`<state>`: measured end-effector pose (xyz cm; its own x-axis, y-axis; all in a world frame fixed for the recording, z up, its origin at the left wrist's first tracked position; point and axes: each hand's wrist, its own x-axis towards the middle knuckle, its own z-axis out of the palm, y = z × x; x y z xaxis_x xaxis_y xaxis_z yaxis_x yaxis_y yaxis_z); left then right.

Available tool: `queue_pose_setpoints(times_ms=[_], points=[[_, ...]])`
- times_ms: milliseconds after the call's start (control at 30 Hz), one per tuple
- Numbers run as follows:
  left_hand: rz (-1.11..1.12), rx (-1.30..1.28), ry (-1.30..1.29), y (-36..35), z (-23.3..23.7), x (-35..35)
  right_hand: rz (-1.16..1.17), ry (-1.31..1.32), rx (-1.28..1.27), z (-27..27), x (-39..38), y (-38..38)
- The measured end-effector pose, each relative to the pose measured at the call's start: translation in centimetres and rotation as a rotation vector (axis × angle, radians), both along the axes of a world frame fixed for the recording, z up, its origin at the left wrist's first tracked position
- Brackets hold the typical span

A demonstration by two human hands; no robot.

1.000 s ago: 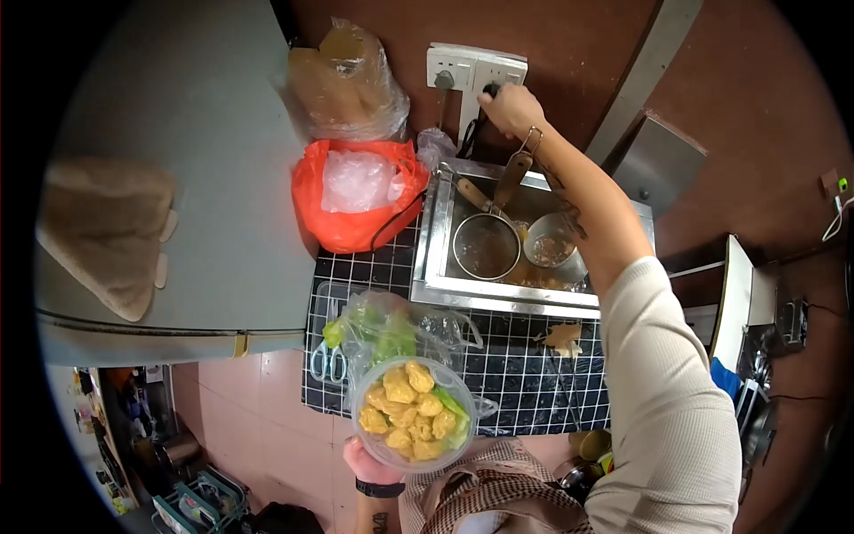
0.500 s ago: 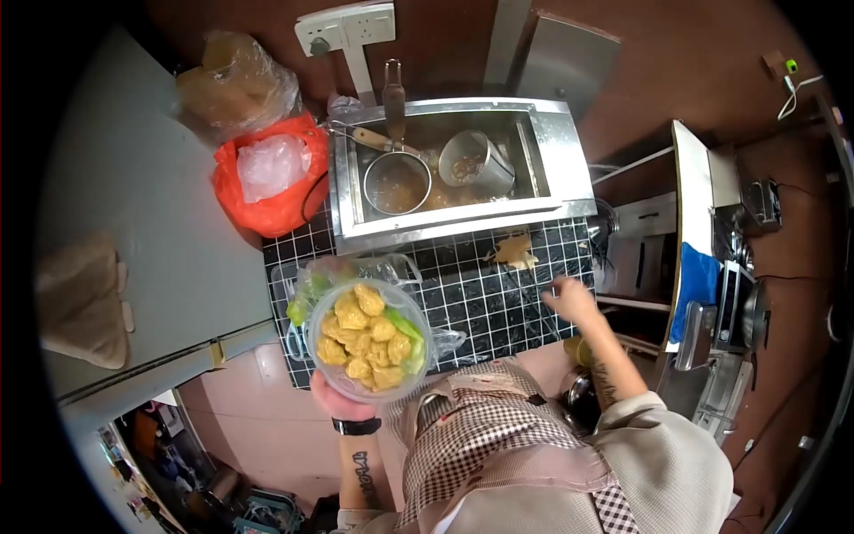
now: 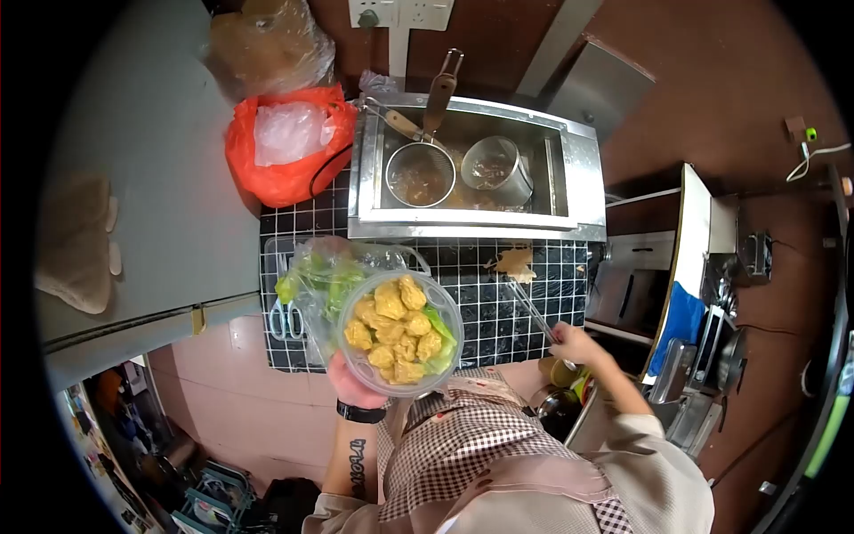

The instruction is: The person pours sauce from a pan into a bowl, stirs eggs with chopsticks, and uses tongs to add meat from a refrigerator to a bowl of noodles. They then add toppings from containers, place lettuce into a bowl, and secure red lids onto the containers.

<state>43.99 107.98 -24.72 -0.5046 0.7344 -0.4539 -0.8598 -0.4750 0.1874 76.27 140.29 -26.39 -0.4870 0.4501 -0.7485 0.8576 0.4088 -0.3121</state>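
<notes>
My left hand (image 3: 353,384) grips a round clear plastic bowl (image 3: 363,378) by its near left side, in front of my apron. Several yellow sauce-coated balls (image 3: 396,325) and some green lettuce leaves (image 3: 440,343) fill it. My right hand (image 3: 576,343) is closed around the near end of a pair of metal tongs (image 3: 532,309). The tongs' far tips lie close to a brown stain-like patch (image 3: 514,262) on the black tiled counter (image 3: 476,325). Behind the bowl is a clear bag of green leaves (image 3: 329,283).
A steel cooker (image 3: 480,227) with liquid stands at the back, holding a mesh strainer (image 3: 420,175) and a tilted metal basket (image 3: 494,165). Left of it sits a red plastic bag (image 3: 285,182). Scissors (image 3: 286,320) lie at the counter's left edge. Shelving (image 3: 689,222) is on the right.
My right hand has taken hold of the tongs and come nearer to me, their far ends now raised into clearer view. The bowl stays in my left hand; the camera view has shifted.
</notes>
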Motion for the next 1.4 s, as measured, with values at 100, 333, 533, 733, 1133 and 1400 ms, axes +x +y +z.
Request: queue_pose_setpoints(times_ms=[100, 333, 533, 733, 1133, 1400], points=[[0.03, 0.219, -0.122, 0.1, -0.1, 0.3, 0.157, 0.017, -0.045, 15.9, -7.1, 4.1], [0.032, 0.042, -0.097, -1.1, -2.6, 2.0, 0.956, 0.011, 0.892, 30.5, -31.4, 8.4], [-0.017, -0.064, -0.07, -3.1, -4.6, 3.7, 1.47, -0.672, 0.735, 18.2, -45.2, 6.0], [-0.003, -0.012, -0.068, -3.7, -5.4, 4.2, 1.44, -0.764, 0.72, 10.7, -45.4, 5.1], [-0.001, 0.036, -0.164, -2.6, -4.3, 2.7, 1.462, -0.611, 0.661, 16.5, -43.4, 4.7], [0.002, -0.007, -0.142, -2.5, -4.1, 3.1, 1.375, -0.479, 0.63, 14.8, -42.2, 8.0]])
